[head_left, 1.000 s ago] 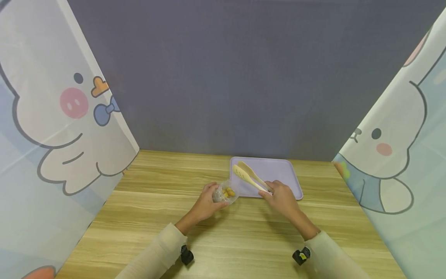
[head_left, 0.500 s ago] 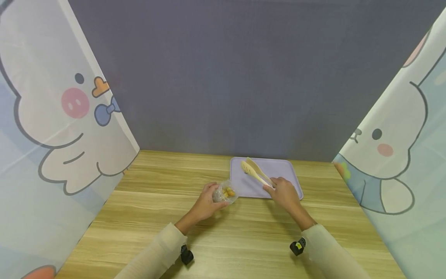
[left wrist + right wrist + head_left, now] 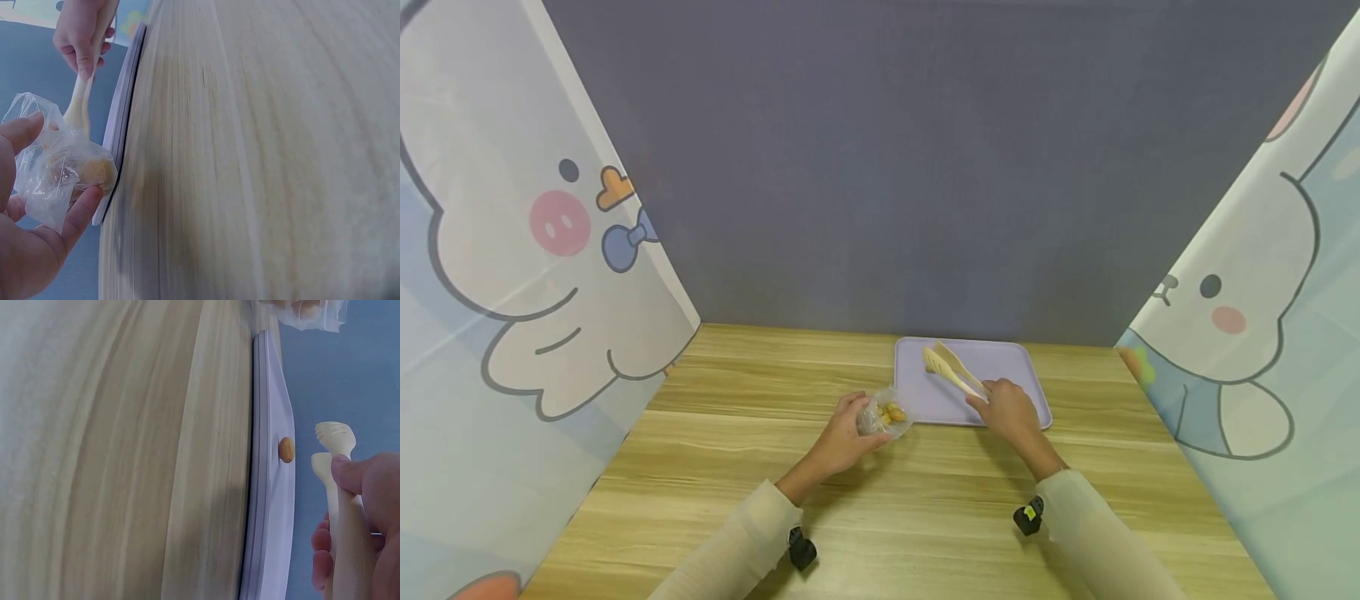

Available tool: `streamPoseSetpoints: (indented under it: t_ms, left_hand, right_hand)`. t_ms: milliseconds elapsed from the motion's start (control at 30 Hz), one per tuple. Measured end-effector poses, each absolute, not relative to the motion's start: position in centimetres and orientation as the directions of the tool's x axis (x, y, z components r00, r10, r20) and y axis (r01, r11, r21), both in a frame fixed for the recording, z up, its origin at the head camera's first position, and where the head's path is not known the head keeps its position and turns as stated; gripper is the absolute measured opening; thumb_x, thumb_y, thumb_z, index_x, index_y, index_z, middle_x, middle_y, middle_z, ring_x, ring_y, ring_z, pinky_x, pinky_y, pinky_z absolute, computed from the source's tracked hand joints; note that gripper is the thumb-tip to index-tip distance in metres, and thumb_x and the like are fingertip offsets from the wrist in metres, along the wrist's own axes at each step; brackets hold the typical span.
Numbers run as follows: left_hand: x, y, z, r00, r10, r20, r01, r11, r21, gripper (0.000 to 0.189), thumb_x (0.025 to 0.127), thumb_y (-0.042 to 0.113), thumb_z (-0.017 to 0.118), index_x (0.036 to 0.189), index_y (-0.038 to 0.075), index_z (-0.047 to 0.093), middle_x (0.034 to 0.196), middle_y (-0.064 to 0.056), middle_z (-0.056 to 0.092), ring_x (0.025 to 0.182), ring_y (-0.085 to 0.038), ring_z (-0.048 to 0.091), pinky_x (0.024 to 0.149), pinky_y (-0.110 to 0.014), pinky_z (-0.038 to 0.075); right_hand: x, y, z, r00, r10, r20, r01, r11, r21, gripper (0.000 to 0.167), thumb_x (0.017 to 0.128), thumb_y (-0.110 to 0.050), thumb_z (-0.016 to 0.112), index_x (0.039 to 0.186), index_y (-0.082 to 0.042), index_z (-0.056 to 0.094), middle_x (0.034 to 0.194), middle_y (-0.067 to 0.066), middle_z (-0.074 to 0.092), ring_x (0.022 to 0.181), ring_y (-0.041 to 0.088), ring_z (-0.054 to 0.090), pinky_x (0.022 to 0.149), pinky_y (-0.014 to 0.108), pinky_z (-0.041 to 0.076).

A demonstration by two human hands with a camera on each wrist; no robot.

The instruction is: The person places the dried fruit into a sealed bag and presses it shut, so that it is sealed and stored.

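My left hand holds a clear plastic bag at the tray's left front corner, thumb and fingers round its sides. Several yellow-brown food pieces show inside it. In my right hand are cream-coloured tongs, one arm ending in a slotted head. Their heads stand apart over the light purple tray, with nothing between them in the right wrist view. There, a small round brown food piece lies on the tray, just off the tongs' tips.
The tray lies on a wood-grain table, near its back edge. A dark grey panel stands behind. Panels with cartoon animals close in the left and right sides.
My right hand has moved the tongs rightward, from near the bag to over the tray. A brown piece now shows by their tips. The left hand and bag have stayed still.
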State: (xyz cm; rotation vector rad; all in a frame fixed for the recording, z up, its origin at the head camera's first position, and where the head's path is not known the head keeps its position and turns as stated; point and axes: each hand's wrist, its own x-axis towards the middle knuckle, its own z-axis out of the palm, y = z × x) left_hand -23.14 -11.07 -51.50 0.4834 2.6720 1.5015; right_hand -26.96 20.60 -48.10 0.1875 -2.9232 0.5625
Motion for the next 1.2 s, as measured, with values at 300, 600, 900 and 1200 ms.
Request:
streamPoseSetpoints:
  t_ms: [300, 600, 900, 1200]
  left_hand:
    - [-23.0, -11.0, -51.3, -0.951, 0.289, 0.113, 0.244, 0.471, 0.848, 0.071, 0.089, 0.039, 0.079, 0.143, 0.003, 0.052, 0.158, -0.023, 0.032, 0.136, -0.042, 0.046, 0.104, -0.058, 0.045]
    - [-22.9, -11.0, -51.2, -0.95, 0.292, 0.114, 0.248, 0.478, 0.843, 0.069, 0.089, 0.038, 0.079, 0.141, 0.002, 0.053, 0.157, -0.025, 0.033, 0.137, -0.044, 0.045, 0.104, -0.059, 0.045]
    - [-22.9, -10.9, -51.2, -0.95, 0.291, 0.115, 0.248, 0.473, 0.846, 0.069, 0.088, 0.037, 0.08, 0.141, 0.002, 0.053, 0.158, -0.024, 0.032, 0.14, -0.044, 0.043, 0.107, -0.06, 0.043]
    - [-23.0, -10.9, -51.3, -0.948, 0.295, 0.119, 0.252, 0.469, 0.846, 0.068, 0.088, 0.037, 0.08, 0.14, 0.002, 0.054, 0.157, -0.025, 0.032, 0.139, -0.045, 0.043, 0.106, -0.061, 0.044]
  right_hand:
    - [-27.4, 20.5, -48.3, -0.983, -0.1, 0.152, -0.144, 0.937, -0.318, 0.035, 0.093, -0.036, 0.073, 0.112, -0.007, 0.075, 0.084, 0.014, 0.068, 0.076, 0.032, 0.065, 0.065, 0.05, 0.05]
    - [-27.7, 20.8, -48.7, -0.995, -0.057, 0.081, -0.08, 0.941, -0.328, 0.035, 0.093, -0.039, 0.071, 0.107, -0.008, 0.075, 0.084, 0.013, 0.067, 0.074, 0.029, 0.06, 0.061, 0.045, 0.048]
    - [-27.9, 21.1, -49.2, -0.996, -0.051, 0.07, -0.072, 0.937, -0.343, 0.028, 0.093, -0.038, 0.071, 0.097, -0.01, 0.074, 0.078, 0.01, 0.062, 0.07, 0.027, 0.056, 0.057, 0.041, 0.043]
    - [-28.0, 21.0, -49.2, -0.995, -0.057, 0.083, -0.081, 0.943, -0.323, 0.028, 0.094, -0.037, 0.071, 0.098, -0.009, 0.075, 0.08, 0.011, 0.066, 0.07, 0.028, 0.059, 0.057, 0.043, 0.044]
